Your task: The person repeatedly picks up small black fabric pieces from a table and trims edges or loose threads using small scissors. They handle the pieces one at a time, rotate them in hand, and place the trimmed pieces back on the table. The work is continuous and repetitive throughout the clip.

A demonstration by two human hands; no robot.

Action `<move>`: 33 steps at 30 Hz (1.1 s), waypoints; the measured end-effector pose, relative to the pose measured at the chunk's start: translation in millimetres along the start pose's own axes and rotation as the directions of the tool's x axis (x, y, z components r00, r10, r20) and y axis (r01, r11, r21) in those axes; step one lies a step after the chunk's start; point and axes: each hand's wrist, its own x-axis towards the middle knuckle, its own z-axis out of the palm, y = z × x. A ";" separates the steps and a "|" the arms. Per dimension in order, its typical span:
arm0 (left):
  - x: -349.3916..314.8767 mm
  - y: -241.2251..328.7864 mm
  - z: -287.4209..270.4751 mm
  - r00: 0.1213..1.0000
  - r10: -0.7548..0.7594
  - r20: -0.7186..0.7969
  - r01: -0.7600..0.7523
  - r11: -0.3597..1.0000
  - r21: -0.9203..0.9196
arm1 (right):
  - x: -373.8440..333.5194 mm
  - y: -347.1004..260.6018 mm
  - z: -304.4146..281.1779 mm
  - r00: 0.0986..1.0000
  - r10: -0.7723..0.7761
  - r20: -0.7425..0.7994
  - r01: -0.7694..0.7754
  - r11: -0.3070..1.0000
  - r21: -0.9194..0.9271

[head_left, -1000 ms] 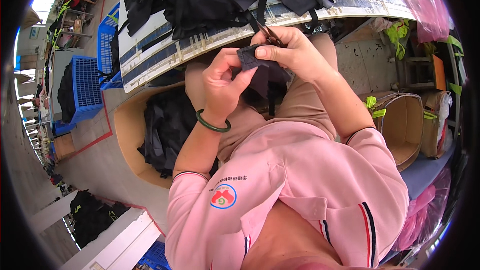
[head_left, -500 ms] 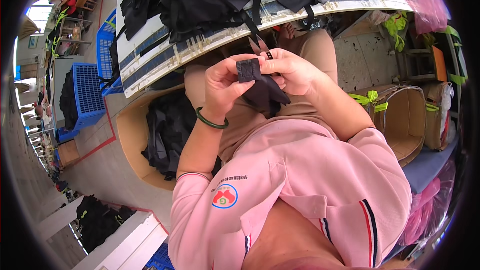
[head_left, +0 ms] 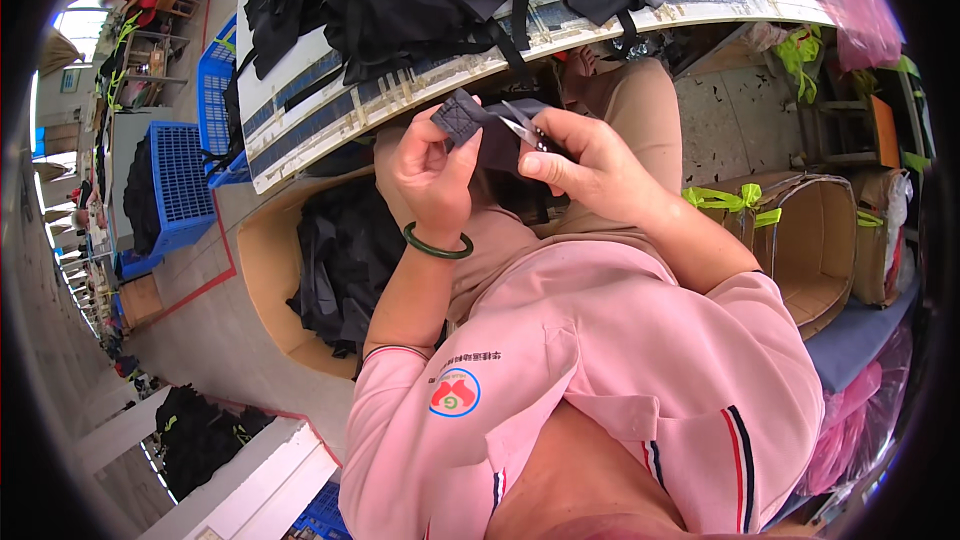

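Between the thumb and fingers of my left hand (head_left: 435, 165) is pinched a black fabric piece (head_left: 461, 118) with stitching on its square end. My right hand (head_left: 590, 162) is closed round a small pair of scissors (head_left: 527, 130). The scissor blades point up and left, close to the fabric; whether they touch it I cannot tell. More dark cloth hangs behind both hands above my lap, partly hidden by them.
A table (head_left: 400, 90) with a heap of black fabric pieces (head_left: 400, 0) stands ahead. At my left is a cardboard box (head_left: 268, 270) holding black cloth, with blue plastic crates (head_left: 183, 185) beyond. Another cardboard box (head_left: 815, 250) stands at the right.
My hands have moved apart, the left one leftward with the fabric piece. The fabric's square end has tilted, and the scissors now point left toward it instead of upward.
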 end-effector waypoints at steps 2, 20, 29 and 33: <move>-1.4 -2.5 -0.2 0.999 0.034 -0.004 -0.034 0.999 0.005 | 0.6 2.5 3.9 0.993 0.106 0.042 -0.109 0.990 0.092; -8.8 -6.3 0.1 0.985 0.115 0.125 -0.133 0.981 0.142 | 8.3 9.1 14.5 0.981 -0.166 -0.101 0.141 0.965 -0.221; -8.8 -7.5 -3.1 0.980 0.114 0.161 -0.149 0.964 0.222 | 6.0 9.1 10.9 0.988 -0.133 -0.074 0.116 0.972 -0.206; -8.5 -3.3 -3.3 0.974 0.113 0.196 -0.163 0.952 0.260 | 6.0 7.1 9.4 0.988 -0.138 -0.073 0.120 0.970 -0.210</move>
